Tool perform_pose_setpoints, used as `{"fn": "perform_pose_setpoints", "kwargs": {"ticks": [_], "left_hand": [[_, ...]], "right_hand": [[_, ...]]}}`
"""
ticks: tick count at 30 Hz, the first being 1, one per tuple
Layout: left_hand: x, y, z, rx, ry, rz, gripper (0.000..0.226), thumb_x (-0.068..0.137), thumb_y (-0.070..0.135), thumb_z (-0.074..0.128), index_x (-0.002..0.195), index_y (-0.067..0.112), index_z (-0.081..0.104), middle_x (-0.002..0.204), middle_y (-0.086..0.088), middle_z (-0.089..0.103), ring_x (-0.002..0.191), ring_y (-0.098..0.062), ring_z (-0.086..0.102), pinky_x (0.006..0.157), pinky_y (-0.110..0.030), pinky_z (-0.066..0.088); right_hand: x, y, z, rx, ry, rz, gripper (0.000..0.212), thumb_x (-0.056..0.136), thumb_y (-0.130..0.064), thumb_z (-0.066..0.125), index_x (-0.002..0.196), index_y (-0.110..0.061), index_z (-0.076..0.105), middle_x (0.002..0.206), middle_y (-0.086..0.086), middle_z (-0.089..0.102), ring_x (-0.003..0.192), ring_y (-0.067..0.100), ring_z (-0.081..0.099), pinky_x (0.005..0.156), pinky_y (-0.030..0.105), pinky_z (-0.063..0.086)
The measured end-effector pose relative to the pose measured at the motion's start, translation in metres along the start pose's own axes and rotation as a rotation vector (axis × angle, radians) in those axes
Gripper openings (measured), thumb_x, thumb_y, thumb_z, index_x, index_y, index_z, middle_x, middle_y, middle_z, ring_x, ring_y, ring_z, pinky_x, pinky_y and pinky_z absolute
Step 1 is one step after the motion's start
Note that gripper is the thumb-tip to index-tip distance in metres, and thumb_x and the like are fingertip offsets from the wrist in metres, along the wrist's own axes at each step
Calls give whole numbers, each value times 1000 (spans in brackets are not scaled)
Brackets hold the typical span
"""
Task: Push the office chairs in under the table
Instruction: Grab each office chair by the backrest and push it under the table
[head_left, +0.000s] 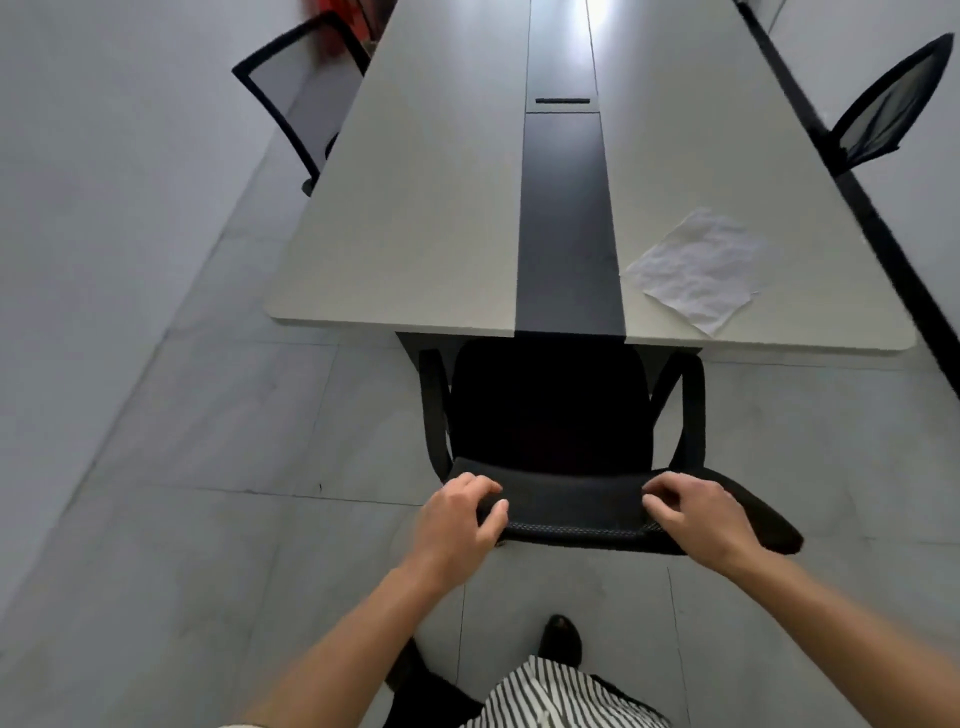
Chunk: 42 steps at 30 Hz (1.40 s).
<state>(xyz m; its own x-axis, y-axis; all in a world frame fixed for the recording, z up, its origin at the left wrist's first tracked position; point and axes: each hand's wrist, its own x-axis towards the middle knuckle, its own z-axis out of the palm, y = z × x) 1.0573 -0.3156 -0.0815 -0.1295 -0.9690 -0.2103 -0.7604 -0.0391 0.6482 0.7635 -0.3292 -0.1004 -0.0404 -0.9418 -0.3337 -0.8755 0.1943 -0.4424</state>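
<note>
A black office chair (550, 415) stands at the near end of a long white table (415, 234) with a dark centre strip. Its seat front and armrest tips lie under the table edge; its backrest top is toward me. My left hand (457, 525) grips the left part of the backrest top, thumb in front and fingers over it. My right hand (696, 514) curls over the right part of the same top edge. Another black mesh chair (301, 98) stands at the table's left side, and a third chair (888, 104) at its right side.
A crumpled white paper sheet (696, 267) lies on the table's near right corner. A grey wall (93, 208) runs along the left, leaving a narrow floor strip. Something red (337, 15) sits at the far left. My shoe (561, 639) is on the tiled floor.
</note>
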Motion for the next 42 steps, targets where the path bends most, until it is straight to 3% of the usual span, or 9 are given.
{"fn": "perform_pose_setpoints", "kwargs": {"ticks": [5,9,13,18,22,30,32,36,42], "left_hand": [[-69,-41,-69,-351,178,-204,9,87,28,61,91,26,68,81,11,71,78,0,65,70,-17,52],[-141,-113,-124,-637,364,-482,18,77,36,63,88,23,70,78,0,75,77,-16,70,71,-29,53],[-214,-185,-173,-780,567,-698,13,89,7,57,85,11,69,68,-6,74,73,-28,68,63,-34,50],[-279,-253,-218,-812,710,-842,14,90,2,54,85,5,67,75,-15,71,69,-29,65,60,-32,47],[-282,-288,-247,-862,743,-855,14,90,2,54,86,4,67,78,-18,72,71,-31,65,63,-33,48],[-190,-361,-323,-879,732,-785,15,89,3,55,85,8,69,71,-9,75,72,-28,70,62,-35,51],[-160,-383,-357,-866,741,-760,14,89,3,56,87,8,69,73,-9,75,73,-26,71,63,-34,51],[-107,-418,-441,-826,787,-735,15,88,1,57,87,9,69,75,-8,76,72,-24,71,63,-34,52],[-24,-469,-540,-791,863,-670,14,88,4,56,89,11,68,78,-5,76,72,-18,72,68,-37,53]], "right_hand": [[-8,-140,17,433,-93,-207,13,89,-27,63,98,-22,71,86,-10,71,85,5,66,78,23,53],[-29,-243,45,616,-233,-259,12,90,-17,62,96,-15,71,85,1,74,79,12,70,70,19,54],[-49,-312,87,677,-309,-257,10,89,-12,62,90,-14,72,80,7,75,74,13,70,67,25,52],[-61,-371,140,667,-372,-194,12,88,-9,63,86,-13,73,80,4,77,74,19,71,69,35,50],[-56,-411,159,645,-393,-204,11,88,-10,63,86,-13,74,80,6,76,75,18,72,71,38,51],[25,-499,191,635,-358,-206,12,88,-8,62,87,-12,73,79,4,77,74,18,72,65,27,52],[59,-538,202,645,-362,-214,12,88,-8,63,86,-12,73,79,3,77,75,19,72,62,21,52],[129,-630,209,662,-388,-260,11,88,-9,62,87,-12,73,79,3,77,76,20,72,66,29,52],[222,-764,199,653,-390,-399,12,87,-7,63,88,-13,73,81,3,77,73,16,72,61,21,52]]}}
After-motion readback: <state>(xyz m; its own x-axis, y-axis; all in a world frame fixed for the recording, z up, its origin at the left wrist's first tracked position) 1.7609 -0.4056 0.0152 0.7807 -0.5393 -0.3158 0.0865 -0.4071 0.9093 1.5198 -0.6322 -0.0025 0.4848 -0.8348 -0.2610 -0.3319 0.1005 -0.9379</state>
